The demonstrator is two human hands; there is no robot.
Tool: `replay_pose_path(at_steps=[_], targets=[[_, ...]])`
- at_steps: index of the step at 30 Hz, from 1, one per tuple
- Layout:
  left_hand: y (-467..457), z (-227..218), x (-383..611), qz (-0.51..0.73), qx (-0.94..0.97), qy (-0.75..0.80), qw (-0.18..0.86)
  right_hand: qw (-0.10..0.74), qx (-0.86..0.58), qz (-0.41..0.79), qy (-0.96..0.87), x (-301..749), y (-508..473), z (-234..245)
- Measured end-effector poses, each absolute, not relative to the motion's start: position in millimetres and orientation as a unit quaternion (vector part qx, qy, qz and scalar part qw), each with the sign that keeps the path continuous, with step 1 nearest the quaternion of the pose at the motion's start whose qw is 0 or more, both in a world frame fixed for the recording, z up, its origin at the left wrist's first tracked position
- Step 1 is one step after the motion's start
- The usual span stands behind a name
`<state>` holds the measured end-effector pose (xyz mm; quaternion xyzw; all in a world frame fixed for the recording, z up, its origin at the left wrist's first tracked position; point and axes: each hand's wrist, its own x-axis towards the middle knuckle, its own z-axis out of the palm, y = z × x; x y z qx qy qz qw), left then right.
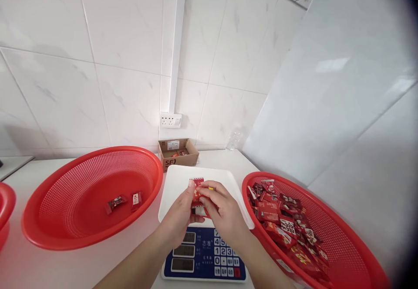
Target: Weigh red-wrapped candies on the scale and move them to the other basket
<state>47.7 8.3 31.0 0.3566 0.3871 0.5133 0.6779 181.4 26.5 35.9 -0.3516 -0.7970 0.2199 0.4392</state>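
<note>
Over the white pan (176, 180) of a weighing scale, both my hands are together on a small red snack packet (197, 183). My left hand (179, 215) grips it with the thumb on its near face. My right hand (222, 204) is closed at the packet's right side, its fingertips pressed against it. A bit of yellow shows by the right fingers. Below the packet, something red and white is partly hidden between the hands. The scale's blue panel (207, 245) with displays and keys lies under my wrists.
To the right, a red basket (352, 241) holds many red wrapped snacks (287, 226). The left red basket (75, 184) contains two packets (116, 202). Behind the scale stand a small cardboard box (179, 160) and a clear container (233, 141). Another red basket (5, 202) edges in at far left.
</note>
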Motion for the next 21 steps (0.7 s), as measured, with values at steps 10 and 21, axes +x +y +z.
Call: replay_pose_path(at_steps=[10, 21], targets=[[8, 25, 50, 0.521, 0.235, 0.361, 0.737, 0.551, -0.429, 0.195, -0.688, 176, 25, 44], [4, 26, 58, 0.499, 0.17, 0.328, 0.784, 0.441, -0.413, 0.375, -0.703, 162, 25, 42]])
